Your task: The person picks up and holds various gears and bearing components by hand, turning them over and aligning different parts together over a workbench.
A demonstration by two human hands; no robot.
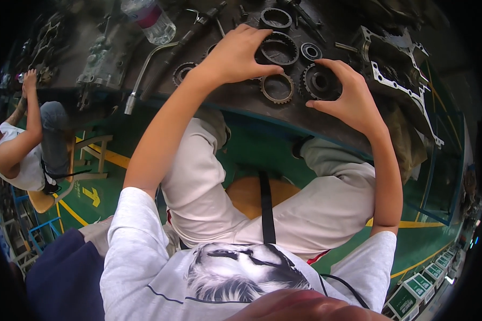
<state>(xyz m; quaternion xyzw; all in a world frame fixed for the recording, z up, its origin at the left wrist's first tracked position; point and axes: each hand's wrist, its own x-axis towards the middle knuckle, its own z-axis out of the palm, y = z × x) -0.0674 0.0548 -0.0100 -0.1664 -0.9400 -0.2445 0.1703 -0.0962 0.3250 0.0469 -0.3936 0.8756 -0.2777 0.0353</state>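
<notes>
My left hand (pixel 235 56) curves around the left side of a dark toothed ring (pixel 296 51), its fingertips at the far rim and its thumb at the near rim. My right hand (pixel 351 93) grips a dark gear (pixel 309 81) from the right, with the index finger at its far edge and the thumb at its near edge. Between the hands lies a brass-coloured toothed ring (pixel 278 99), close below the left thumb. A small ball bearing (pixel 311 51) sits just beyond the gear, and another toothed ring (pixel 276 18) lies beyond the dark ring.
A metal housing (pixel 391 75) stands on the right of the dark workbench (pixel 235 99). At the left are a socket wrench (pixel 139 80), a water bottle (pixel 150 21), a shaft (pixel 190 35) and another ring (pixel 183 72). Another person (pixel 21 144) sits working at the far left.
</notes>
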